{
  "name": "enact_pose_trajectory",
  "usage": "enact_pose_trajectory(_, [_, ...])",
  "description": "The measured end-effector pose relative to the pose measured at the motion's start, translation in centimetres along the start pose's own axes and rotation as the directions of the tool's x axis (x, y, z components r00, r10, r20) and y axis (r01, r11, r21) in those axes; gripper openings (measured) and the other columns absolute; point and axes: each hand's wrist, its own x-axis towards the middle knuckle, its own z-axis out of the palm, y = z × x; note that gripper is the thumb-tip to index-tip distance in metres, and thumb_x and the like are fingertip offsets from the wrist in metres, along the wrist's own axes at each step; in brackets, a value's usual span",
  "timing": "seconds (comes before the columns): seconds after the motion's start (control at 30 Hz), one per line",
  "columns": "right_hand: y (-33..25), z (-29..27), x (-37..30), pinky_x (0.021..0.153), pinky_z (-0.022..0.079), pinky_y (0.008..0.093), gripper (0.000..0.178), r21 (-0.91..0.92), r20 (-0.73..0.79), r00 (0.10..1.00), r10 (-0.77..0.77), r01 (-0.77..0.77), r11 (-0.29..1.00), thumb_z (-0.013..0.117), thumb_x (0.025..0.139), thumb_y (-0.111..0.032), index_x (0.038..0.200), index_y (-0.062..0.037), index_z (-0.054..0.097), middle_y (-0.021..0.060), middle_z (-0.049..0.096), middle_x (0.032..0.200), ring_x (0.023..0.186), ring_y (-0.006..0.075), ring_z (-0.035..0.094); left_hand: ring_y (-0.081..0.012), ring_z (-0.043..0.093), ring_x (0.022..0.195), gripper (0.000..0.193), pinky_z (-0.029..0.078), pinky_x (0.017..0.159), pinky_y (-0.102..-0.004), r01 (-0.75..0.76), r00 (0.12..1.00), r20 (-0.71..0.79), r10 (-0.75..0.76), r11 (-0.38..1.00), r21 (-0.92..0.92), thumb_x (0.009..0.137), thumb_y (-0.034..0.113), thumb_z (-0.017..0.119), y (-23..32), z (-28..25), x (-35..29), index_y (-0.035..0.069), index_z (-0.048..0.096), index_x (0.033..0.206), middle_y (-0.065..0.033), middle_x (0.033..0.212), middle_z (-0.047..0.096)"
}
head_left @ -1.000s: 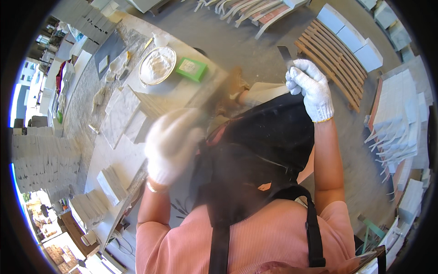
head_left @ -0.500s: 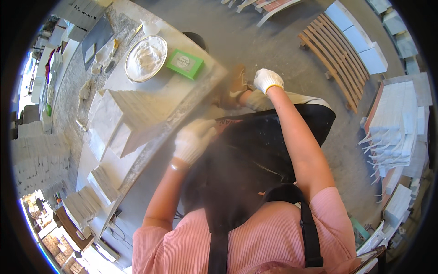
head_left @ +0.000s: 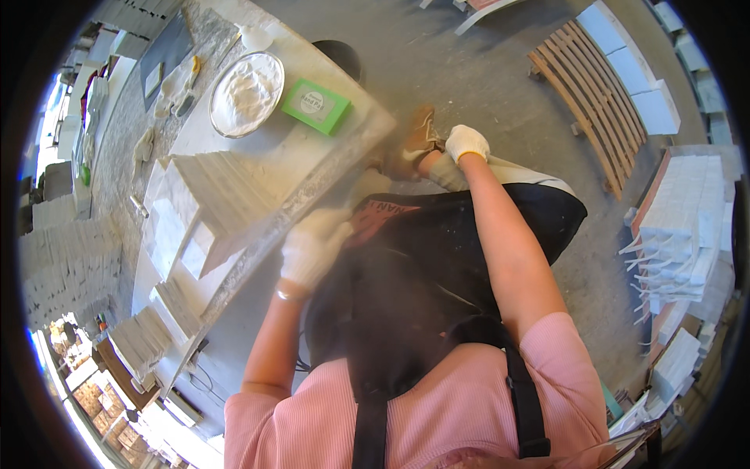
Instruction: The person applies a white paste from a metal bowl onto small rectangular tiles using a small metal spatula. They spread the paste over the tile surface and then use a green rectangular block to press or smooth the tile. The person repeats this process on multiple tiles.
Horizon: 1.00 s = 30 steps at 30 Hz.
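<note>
My left hand [head_left: 314, 248], in a white knitted glove, is low beside the table's edge, by the black apron [head_left: 437, 258] on my lap. Its fingers look loosely extended toward the apron, though their tips are blurred. My right hand [head_left: 467, 143], gloved the same way, is closed near my raised trouser leg [head_left: 516, 170] and brown shoe [head_left: 419, 129]. What it grips, if anything, is hidden. On the table [head_left: 355, 144] stand a metal bowl [head_left: 247, 94] of white powder, a green box [head_left: 316, 107] and a row of stone tiles [head_left: 226, 191].
Further left on the table lie spare gloves [head_left: 178, 87] and smaller tile stacks [head_left: 141, 338]. A slatted wooden pallet [head_left: 586, 102] with pale blocks is at the far right. Strapped white stacks [head_left: 680, 223] stand at the right. A dark round container [head_left: 340, 59] sits behind the table.
My left hand has moved slightly left and down. The right hand has shifted a little right and down. The view has tilted slightly, and more of the brown shoe shows.
</note>
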Motion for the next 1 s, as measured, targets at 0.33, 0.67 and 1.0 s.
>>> enact_pose_trajectory(0.33, [0.5, 2.0, 1.3, 0.102, 0.057, 0.0494, 0.035, 0.082, 0.021, 0.994, 0.111, -0.113, 0.990, 0.062, 0.095, -0.023, 0.123, -0.0101, 0.080, 0.0211, 0.073, 0.131, 0.125, 0.0409, 0.070, -0.0349, 0.073, 0.102, 0.026, 0.058, 0.090, -0.0418, 0.103, 0.995, 0.011, -0.104, 0.994, 0.039, 0.092, 0.020, 0.075, -0.3, -1.1, -2.4, 0.006, 0.079, 0.114, -0.0154, 0.111, 0.077])
enact_pose_trajectory(0.67, [1.7, 4.0, 3.8, 0.103, 0.056, 0.0502, 0.037, 0.070, 0.070, 0.995, 0.066, -0.071, 0.995, 0.072, 0.089, -0.026, 0.121, -0.0091, 0.080, 0.0203, 0.072, 0.131, 0.123, 0.0429, 0.068, -0.0349, 0.074, 0.101, 0.026, 0.059, 0.090, -0.0415, 0.031, 1.000, -0.004, -0.031, 0.999, -0.008, 0.091, 0.018, 0.077, -0.4, -1.5, -2.5, 0.005, 0.079, 0.114, -0.0157, 0.111, 0.077])
enact_pose_trajectory(1.0, [3.5, 1.5, 4.2, 0.102, 0.056, 0.0464, 0.036, 0.050, 0.160, 0.965, -0.210, 0.204, 0.978, 0.068, 0.092, -0.030, 0.120, -0.0096, 0.080, 0.0200, 0.072, 0.130, 0.124, 0.0404, 0.068, -0.0351, 0.072, 0.103, 0.025, 0.057, 0.091, -0.0427, 0.049, 0.999, 0.007, -0.049, 0.999, 0.002, 0.093, 0.020, 0.074, -0.2, -1.4, -2.5, 0.008, 0.079, 0.114, -0.0147, 0.113, 0.076])
